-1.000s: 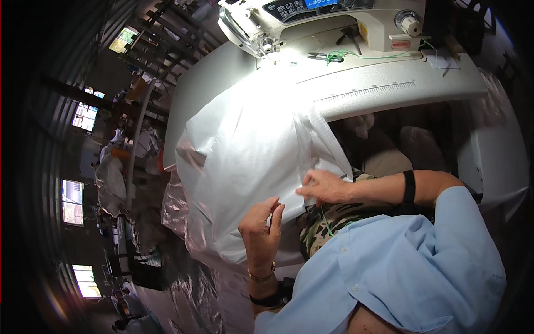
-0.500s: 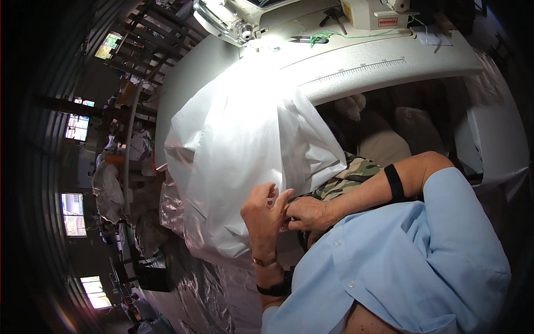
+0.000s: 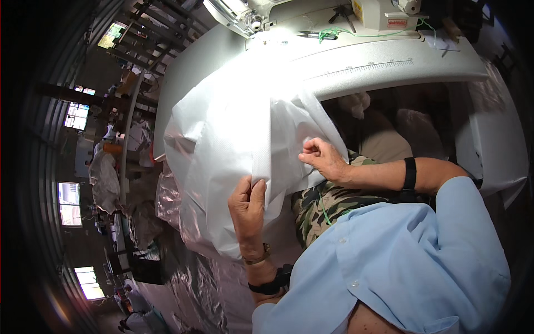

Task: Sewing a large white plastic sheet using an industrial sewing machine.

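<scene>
A white sheet of fabric [image 3: 222, 133] drapes from the sewing machine [image 3: 253, 22] down over the table's near edge and towards my lap. Its folded, dotted strip runs down to my left hand [image 3: 247, 206], where thumb and fingers pinch the lower end. My right hand [image 3: 325, 160] hovers over or against the sheet's right part, fingers curled and thumb tips drawn together. Whatever lies in that pinch, if anything, is too small to make out. A bit of green thread [image 3: 324, 210] lies on my camouflage trousers.
The pale sewing table [image 3: 378, 65] has a printed ruler along its edge. Behind it lie small snips [image 3: 320, 35] with green thread and a dark tool [image 3: 342, 16]. A dark opening beneath holds pale bundles. Plastic sheeting [image 3: 194, 284] spreads at lower left.
My hands, close together before, have parted. The right hand rose and moved right over the fabric; the left shifted slightly left and now pinches the folded strip's end.
</scene>
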Tool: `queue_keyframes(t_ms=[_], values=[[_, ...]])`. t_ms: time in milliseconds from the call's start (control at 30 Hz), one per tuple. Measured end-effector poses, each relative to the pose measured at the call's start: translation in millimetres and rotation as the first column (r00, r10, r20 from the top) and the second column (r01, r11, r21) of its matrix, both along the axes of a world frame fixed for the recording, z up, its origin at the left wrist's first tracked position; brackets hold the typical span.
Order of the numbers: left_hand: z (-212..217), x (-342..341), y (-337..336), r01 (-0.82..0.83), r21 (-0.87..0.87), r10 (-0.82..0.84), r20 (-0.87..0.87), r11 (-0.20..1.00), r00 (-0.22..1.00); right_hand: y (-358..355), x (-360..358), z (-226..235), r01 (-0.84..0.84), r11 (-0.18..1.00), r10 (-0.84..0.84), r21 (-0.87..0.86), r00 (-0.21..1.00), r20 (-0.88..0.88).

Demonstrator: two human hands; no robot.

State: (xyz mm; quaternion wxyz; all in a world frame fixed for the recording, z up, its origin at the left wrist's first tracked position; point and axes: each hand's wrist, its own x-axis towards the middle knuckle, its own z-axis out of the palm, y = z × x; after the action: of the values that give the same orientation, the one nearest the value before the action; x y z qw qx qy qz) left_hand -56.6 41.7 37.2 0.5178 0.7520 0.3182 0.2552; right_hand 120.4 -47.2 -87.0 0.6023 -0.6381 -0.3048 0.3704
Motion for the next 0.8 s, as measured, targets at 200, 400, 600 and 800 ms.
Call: queue_keyframes(t_ms=[200, 400, 600, 800], values=[[10.2, 6.4, 4.2, -0.047, -0.132, 0.061, 0.108, 0.99, 0.992, 25.9, 8.5, 8.9, -0.035, 0.998, 0.059, 0.058, 0.875, -0.481], [9.4, 0.5, 15.7, -0.025, -0.096, 0.032, 0.08, 0.995, 0.996, -25.1, 16.0, 60.6, -0.654, 0.65, 0.727, 0.388, 0.683, -0.067], [-3.5, 9.9, 2.7, 0.053, -0.2, -0.029, 0.119, 0.978, 0.993, -44.1, 9.0, 80.1, -0.52, 0.78, 0.608, 0.347, 0.504, -0.613], [-18.6, 21.9, -11.0, 0.171, -0.427, -0.14, 0.104, 0.888, 0.985, -43.8, -3.5, 72.7, -0.35, 0.882, 0.461, 0.314, 0.512, -0.725]])
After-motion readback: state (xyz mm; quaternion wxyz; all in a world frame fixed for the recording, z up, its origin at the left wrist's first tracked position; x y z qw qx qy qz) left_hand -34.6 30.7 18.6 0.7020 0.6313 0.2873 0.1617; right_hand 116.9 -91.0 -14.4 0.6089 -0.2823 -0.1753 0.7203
